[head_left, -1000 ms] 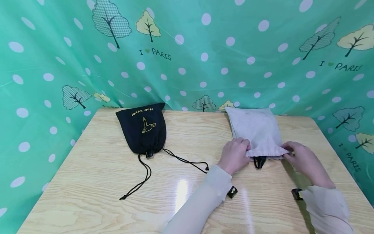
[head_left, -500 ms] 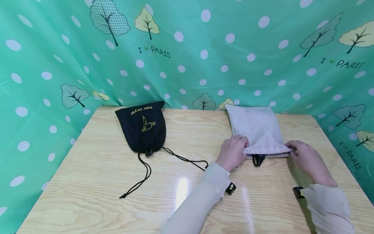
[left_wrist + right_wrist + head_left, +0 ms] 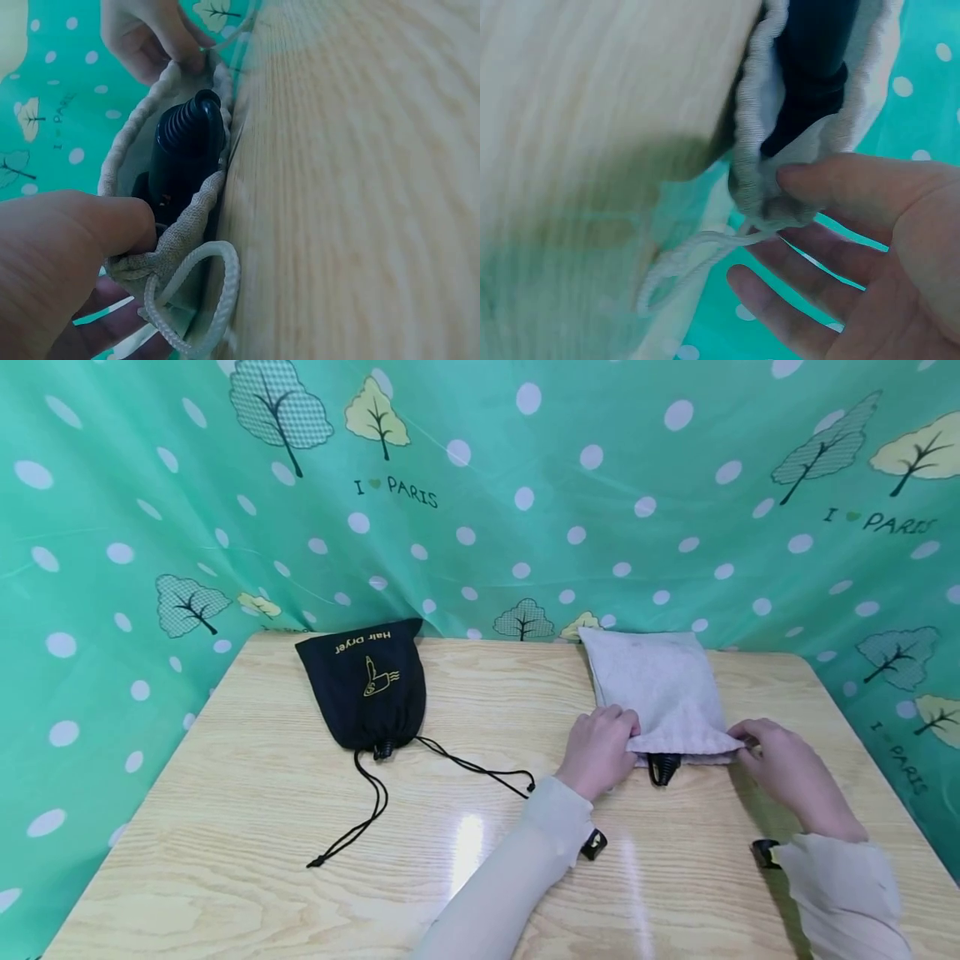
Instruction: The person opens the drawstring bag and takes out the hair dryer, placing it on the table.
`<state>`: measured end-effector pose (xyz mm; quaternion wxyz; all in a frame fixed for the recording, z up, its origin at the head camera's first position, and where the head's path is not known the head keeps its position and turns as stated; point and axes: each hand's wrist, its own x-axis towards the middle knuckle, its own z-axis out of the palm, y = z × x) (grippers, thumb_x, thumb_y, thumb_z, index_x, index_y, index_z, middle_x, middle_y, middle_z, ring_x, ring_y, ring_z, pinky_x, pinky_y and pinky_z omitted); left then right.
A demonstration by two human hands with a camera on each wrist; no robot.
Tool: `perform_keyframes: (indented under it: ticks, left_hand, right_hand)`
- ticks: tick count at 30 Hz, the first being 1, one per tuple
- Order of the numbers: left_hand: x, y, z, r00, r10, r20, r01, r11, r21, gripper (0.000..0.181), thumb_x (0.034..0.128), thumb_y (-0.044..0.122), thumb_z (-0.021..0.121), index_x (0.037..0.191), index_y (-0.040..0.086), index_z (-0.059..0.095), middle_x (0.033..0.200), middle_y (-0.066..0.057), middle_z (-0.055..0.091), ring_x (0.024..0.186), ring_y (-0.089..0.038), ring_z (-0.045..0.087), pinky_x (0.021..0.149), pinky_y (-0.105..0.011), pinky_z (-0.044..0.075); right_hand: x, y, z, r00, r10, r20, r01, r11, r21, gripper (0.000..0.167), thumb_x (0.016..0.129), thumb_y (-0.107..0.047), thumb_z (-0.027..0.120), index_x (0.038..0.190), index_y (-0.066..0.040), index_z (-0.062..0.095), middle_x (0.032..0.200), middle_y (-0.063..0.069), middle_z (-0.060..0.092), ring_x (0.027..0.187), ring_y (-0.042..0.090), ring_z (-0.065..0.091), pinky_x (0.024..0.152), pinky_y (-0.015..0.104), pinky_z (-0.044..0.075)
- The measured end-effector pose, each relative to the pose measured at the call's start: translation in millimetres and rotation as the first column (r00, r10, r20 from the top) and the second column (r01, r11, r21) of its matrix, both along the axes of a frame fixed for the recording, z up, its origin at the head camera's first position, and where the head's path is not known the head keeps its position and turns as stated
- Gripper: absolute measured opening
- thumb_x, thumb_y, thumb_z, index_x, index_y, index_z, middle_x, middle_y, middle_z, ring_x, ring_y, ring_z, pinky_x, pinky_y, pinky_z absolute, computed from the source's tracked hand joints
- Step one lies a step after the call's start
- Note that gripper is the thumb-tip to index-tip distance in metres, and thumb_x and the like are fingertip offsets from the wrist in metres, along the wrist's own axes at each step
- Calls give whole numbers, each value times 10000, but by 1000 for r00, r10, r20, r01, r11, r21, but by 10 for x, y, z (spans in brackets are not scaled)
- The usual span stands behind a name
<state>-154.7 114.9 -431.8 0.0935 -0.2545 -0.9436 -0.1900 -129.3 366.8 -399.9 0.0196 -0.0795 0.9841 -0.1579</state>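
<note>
A light grey drawstring bag lies at the table's right rear, its mouth toward me. Inside is a black appliance with a ribbed cord sleeve, likely a hair dryer's handle end; most of it is hidden in the cloth. My left hand pinches the left corner of the mouth, thumb inside and fingers outside. At the opposite corner my right hand pinches the rim the same way. Pale drawstring loops hang at both corners, the left loop and the right loop.
On the left of the wooden table lies a black drawstring bag printed "Hair Dryer", gathered at its mouth. Its two black cords trail over the wood toward the front and the middle. A green dotted curtain stands behind.
Both hands keep hold of the grey bag's rim. The mouth has been drawn slightly wider, the hands shifting a little apart. The black bag lies as before.
</note>
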Motion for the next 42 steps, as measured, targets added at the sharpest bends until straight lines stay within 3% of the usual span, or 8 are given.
perform_keyframes:
  ticks: [6,11,16,19,29,42]
  left_hand:
    - [4,-1,6,1000,-10,19,10,1000,13,198,805,264,802,930,225,653,879,108,601,760,-52,511,634,-190,403]
    - [7,-1,5,999,-19,38,18,1000,17,190,826,291,787,935,221,648,884,107,601,755,-49,506,637,-188,422]
    - [7,0,-10,999,-11,34,10,1000,24,183,829,283,780,930,219,641,869,114,601,746,-45,506,639,-185,431]
    - [8,-1,-12,1000,-11,25,10,999,30,178,829,272,775,928,217,638,855,117,595,735,-39,500,632,-178,428]
    - [0,7,9,999,-32,12,31,999,40,148,840,243,752,916,210,630,831,117,587,707,-37,492,595,-169,405]
    - [25,25,32,995,-93,31,91,995,38,147,827,205,750,891,198,619,801,114,547,698,-40,495,605,-178,414]
  right_hand:
    - [41,-52,97,1000,-14,14,14,1000,-4,199,900,-28,642,1059,92,628,1056,310,575,912,445,596,698,526,507]
    - [105,-80,220,995,-29,99,27,999,21,136,914,-123,639,840,-12,621,792,124,588,677,250,527,562,357,436]
    - [128,-151,242,972,48,232,-58,998,36,200,954,-194,609,794,-74,618,720,-8,576,642,146,471,572,301,389]
    - [129,-193,233,966,76,246,-88,995,40,195,953,-226,622,822,-83,644,761,-20,623,672,132,508,596,306,421]
    - [90,-274,192,985,81,150,-76,996,-38,194,946,-231,673,921,-38,676,869,47,674,763,167,603,646,361,499]
    - [73,-413,126,986,109,123,-95,989,-112,386,908,-394,716,966,-22,631,931,83,644,862,229,627,714,389,520]
